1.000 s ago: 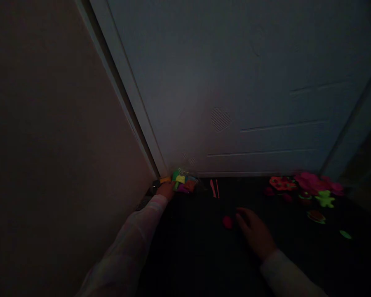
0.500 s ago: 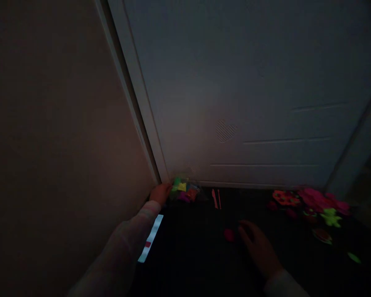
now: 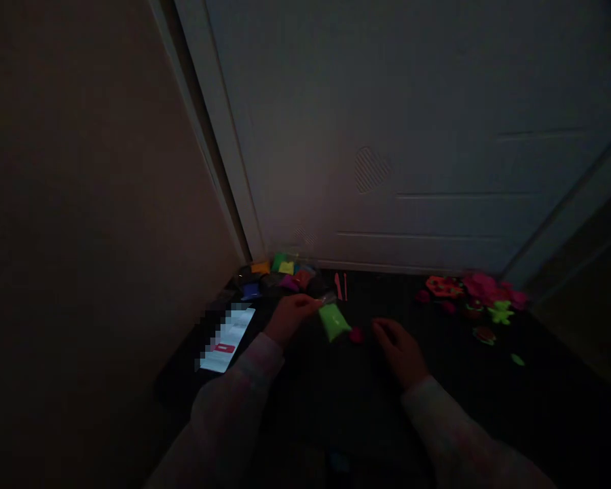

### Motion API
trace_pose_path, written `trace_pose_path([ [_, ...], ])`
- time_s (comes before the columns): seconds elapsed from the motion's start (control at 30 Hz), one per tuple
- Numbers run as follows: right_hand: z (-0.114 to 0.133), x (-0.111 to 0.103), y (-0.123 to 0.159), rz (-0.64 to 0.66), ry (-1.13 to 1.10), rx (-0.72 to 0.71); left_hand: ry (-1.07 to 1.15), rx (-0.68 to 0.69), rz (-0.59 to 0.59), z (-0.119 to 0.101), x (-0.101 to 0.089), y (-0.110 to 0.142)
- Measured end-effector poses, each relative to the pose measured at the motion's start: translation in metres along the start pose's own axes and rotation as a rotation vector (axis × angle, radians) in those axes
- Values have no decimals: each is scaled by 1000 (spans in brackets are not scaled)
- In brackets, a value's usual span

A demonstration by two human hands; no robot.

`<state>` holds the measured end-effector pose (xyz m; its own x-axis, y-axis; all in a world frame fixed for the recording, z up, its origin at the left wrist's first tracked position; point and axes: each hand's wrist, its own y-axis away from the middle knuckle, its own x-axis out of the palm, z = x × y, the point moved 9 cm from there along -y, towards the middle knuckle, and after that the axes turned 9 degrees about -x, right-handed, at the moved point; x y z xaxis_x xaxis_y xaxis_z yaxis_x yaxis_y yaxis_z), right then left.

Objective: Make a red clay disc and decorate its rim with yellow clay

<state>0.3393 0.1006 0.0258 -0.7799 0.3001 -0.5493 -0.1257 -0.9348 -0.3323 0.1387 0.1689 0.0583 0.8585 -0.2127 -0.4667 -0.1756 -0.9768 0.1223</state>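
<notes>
Green packet [image 3: 335,322], over the bench [image 3: 330,394] inward of its far edge, is pinched at one end by fingers of the left hand [image 3: 291,316], whose narrow hold could slip and drop it; the right hand [image 3: 401,350], fingers parted, looks empty.

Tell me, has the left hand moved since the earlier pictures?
Yes: the left hand, now holding the green packet, has moved rightward and back from the white door.

Green packet [image 3: 335,322]: clear top blurred at L hand [image 3: 292,316] pinch. Phone [image 3: 231,336]: L edge pixelated, txt illeg. L sleeve [image 3: 229,411], R sleeve [image 3: 461,421]: cut by btm edge. Dk obj. [image 3: 339,463], btm ctr: ID unclear. Pink pcs. [image 3: 481,288], R: blurred.
</notes>
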Motion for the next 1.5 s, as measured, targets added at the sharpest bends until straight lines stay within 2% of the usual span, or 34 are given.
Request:
trace_pose_path([
  [0.1,10,1,3,9,-46,-55,79,-7,109,6,30,12],
  [0.2,20,4,6,30,-90,-83,60,29,174,5,41,16],
  [0.33,35,15,8,160,-128,-104,37,75,317,0,51,20],
  [0.43,40,24,12,256,-190,-33,92,58,348,2,53,20],
  [0.53,38,32,18,341,-286,81,240,9,369,7,55,21],
  [0.63,34,33,23,338,-403,159,353,-14,491,8,64,28],
  [0.7,30,32,24,313,-445,185,241,5,537,8,68,33],
  [0.8,29,31,23,326,-390,163,-24,59,508,7,67,36],
  [0.93,35,29,16,365,-310,89,-147,121,507,5,66,38],
  [1.07,40,39,16,535,-349,114,-182,154,515,5,68,40],
  [1.13,39,42,18,576,-364,140,-190,161,498,5,67,40],
  [1.5,30,42,23,501,-446,224,-135,137,497,6,65,39],
])
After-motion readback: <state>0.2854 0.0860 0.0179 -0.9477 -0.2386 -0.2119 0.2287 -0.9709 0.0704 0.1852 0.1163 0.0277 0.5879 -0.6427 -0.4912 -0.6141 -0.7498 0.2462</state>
